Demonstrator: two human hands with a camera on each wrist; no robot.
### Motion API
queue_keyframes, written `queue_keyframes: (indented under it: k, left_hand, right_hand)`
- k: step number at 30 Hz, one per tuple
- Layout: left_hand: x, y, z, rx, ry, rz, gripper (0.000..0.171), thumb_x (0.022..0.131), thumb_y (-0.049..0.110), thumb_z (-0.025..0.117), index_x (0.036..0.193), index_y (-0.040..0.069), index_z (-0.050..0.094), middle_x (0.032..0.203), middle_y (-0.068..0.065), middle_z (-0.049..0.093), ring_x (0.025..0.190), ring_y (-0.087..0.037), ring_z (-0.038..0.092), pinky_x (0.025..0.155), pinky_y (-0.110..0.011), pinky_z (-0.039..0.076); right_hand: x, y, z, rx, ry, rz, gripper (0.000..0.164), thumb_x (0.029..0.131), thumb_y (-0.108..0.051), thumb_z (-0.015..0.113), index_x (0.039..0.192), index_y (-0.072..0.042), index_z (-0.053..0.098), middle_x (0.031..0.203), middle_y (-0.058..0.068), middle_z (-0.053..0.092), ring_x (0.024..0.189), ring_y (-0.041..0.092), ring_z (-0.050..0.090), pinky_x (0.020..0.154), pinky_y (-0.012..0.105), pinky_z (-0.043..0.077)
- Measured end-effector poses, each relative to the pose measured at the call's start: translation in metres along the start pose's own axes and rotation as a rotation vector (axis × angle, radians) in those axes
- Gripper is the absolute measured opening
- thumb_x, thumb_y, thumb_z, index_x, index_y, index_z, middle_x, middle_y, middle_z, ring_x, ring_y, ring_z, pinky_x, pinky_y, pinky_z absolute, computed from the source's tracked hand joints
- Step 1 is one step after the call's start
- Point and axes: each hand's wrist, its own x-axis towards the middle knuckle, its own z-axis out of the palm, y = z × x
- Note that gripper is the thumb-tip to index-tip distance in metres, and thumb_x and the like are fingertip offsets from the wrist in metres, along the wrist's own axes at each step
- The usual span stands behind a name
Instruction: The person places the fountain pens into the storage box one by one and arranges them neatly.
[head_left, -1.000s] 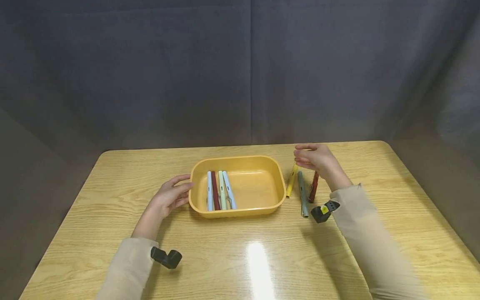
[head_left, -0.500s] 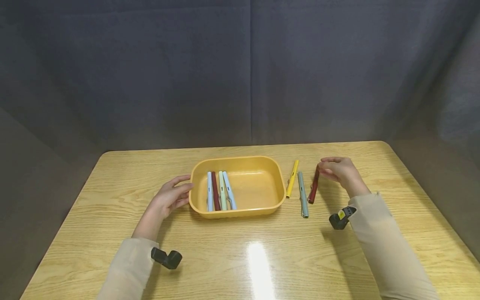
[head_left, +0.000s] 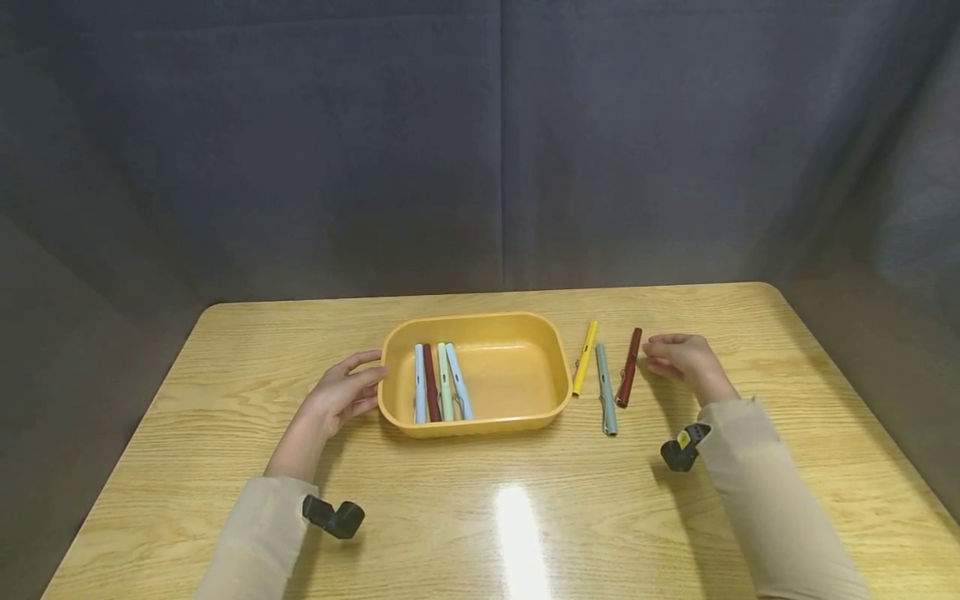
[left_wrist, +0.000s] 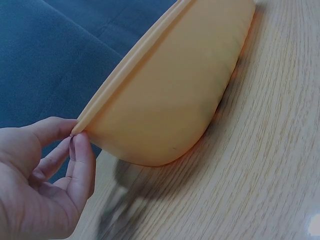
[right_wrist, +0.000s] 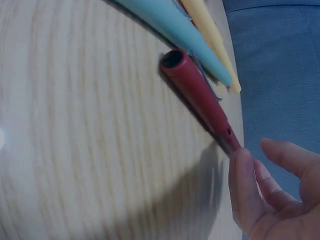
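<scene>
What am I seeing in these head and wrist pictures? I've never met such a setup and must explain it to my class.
There is no robot: a person works with bare hands, wearing a small camera on each wrist. The wide picture comes from a head camera looking forward and down; the close ones come from the wrists.

On the wooden table sits a yellow tray holding four pens. Right of it lie a yellow pen, a grey-green pen and a dark red pen. The left hand pinches the tray's rim. The right hand is beside the dark red pen, not gripping it; whether they touch is unclear.

Tray (head_left: pixel 513 383) is orange-yel, tbl (head_left: pixel 442 508) lt wood-grain, curtain (head_left: pixel 480 150) prob. dk blue-grey, w/ dk red pen (head_left: pixel 629 368) and yel pen (head_left: pixel 585 358).
</scene>
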Motion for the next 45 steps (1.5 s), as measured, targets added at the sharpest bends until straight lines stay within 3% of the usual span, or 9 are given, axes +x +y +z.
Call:
queue_keyframes:
  k: [20,27,38,45]
  left_hand:
    - [0.002,0.000,0.001,0.001,0.013,-0.008,0.058,0.095,0.019,0.058,0.147,0.010,0.034,0.092,0.007,0.061,0.078,-0.002,0.062,0.071,-0.014,0.056]
    - [0.001,0.000,0.000,0.008,0.014,-0.007,0.059,0.095,0.019,0.058,0.148,0.010,0.033,0.094,0.006,0.061,0.079,-0.002,0.062,0.070,-0.014,0.056]
    - [0.001,0.000,0.000,0.021,0.017,-0.006,0.059,0.096,0.020,0.057,0.148,0.010,0.033,0.093,0.007,0.061,0.078,-0.002,0.062,0.070,-0.014,0.056]
    - [0.000,0.001,0.001,0.012,0.025,-0.013,0.058,0.095,0.019,0.057,0.147,0.009,0.033,0.093,0.006,0.060,0.078,-0.002,0.062,0.071,-0.014,0.056]
  right_hand:
    - [0.003,0.006,0.014,-0.016,-0.025,-0.030,0.043,0.096,-0.006,0.053,0.130,0.017,0.041,0.070,-0.012,0.063,0.068,-0.002,0.064,0.073,0.015,0.057]
    - [0.006,0.004,0.019,-0.072,0.025,-0.027,0.040,0.094,-0.005,0.056,0.125,0.017,0.045,0.070,-0.010,0.062,0.065,-0.001,0.063,0.070,0.017,0.058]
    - [0.013,0.005,0.030,-0.246,0.158,-0.056,0.038,0.087,-0.003,0.062,0.118,0.017,0.051,0.077,0.003,0.061,0.057,0.000,0.059,0.062,0.017,0.058]
    - [0.013,0.004,0.030,-0.178,0.109,-0.047,0.034,0.090,-0.002,0.056,0.116,0.018,0.051,0.080,0.003,0.062,0.064,0.002,0.060,0.065,0.016,0.057]
